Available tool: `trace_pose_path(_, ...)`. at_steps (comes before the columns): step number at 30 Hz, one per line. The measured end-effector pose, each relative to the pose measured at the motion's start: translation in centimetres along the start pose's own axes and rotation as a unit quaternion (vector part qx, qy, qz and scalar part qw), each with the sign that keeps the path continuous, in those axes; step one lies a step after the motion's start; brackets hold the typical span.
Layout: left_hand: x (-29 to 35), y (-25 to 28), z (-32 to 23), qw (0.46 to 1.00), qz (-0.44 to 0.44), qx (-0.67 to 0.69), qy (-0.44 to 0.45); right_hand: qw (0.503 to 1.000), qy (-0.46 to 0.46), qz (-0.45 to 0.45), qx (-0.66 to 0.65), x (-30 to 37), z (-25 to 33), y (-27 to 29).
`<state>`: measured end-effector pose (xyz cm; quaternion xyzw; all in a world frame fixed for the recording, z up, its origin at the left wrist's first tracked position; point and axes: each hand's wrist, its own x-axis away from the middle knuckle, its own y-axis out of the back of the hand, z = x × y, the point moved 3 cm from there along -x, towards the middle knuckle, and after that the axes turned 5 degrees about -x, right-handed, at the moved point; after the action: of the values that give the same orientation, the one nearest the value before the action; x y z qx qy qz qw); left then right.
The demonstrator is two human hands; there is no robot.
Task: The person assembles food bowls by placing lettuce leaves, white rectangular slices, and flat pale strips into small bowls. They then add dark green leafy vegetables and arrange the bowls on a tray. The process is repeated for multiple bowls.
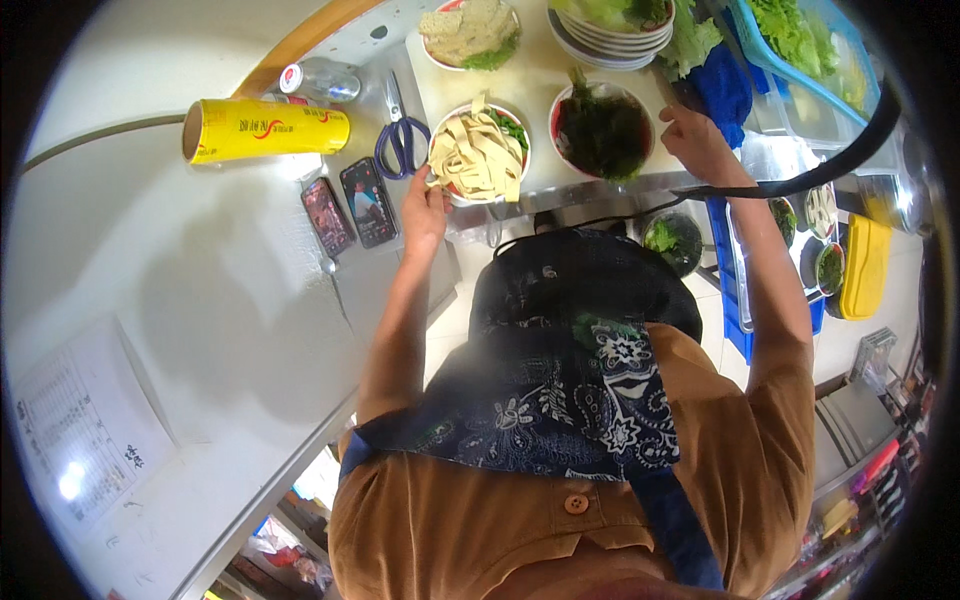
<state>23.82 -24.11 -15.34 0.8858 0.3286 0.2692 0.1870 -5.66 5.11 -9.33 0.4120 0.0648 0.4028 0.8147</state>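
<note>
My left hand point(425, 215) grips the near left edge of a bowl of pale, flat tofu-skin strips point(478, 155), with some green leaves at its right side. To the right stands a red-and-white bowl point(553, 130) of dark green seaweed point(603, 130). My right hand point(695, 148) is just right of that bowl, its fingers curled in; whether something is in them I cannot make out. A blue cloth point(722, 95) lies beyond my right hand. Farther back are a bowl of pale, spongy slices point(470, 35) on green leaves and a stack of bowls point(612, 45) topped with lettuce.
Left of the board are blue-handled scissors point(402, 145), two phones point(368, 203), a yellow film roll point(268, 130) and a glass jar point(325, 82). A blue basket of lettuce point(800, 50) stands far right. A black strap point(840, 165) crosses above my right forearm. Filled bowls point(830, 268) sit lower right.
</note>
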Motion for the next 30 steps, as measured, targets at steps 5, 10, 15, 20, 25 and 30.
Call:
trace_pose_path(5, -0.4, -2.2, -0.2, 0.987, -0.006, 0.151, 0.053, 0.955, 0.166, 0.132, -0.208, -1.5, 7.1, -3.5)
trace_pose_path(10, -0.8, -4.0, -1.2, 0.948, 0.021, 0.295, 0.113, 0.970, 0.209, 0.094, -0.075, -4.8, 11.3, -8.6)
trace_pose_path(15, -0.4, -1.7, -3.4, 0.953, 0.032, 0.288, 0.093, 0.976, 0.190, 0.068, -0.078, -4.8, 12.0, -8.9)
trace_pose_path(20, 1.0, 0.4, -8.9, 0.958, 0.085, 0.271, 0.045, 0.887, 0.017, 0.244, -0.391, -1.9, 11.1, -6.7)
trace_pose_path(25, 1.3, -2.5, -13.9, 0.958, 0.191, 0.215, -0.017, 0.791, 0.003, 0.194, -0.580, 2.9, 9.2, -3.6)
trace_pose_path(30, 1.9, -8.9, -17.6, 0.923, 0.318, 0.217, 0.009, 0.746, -0.101, 0.040, -0.657, 8.1, 3.5, 0.5)
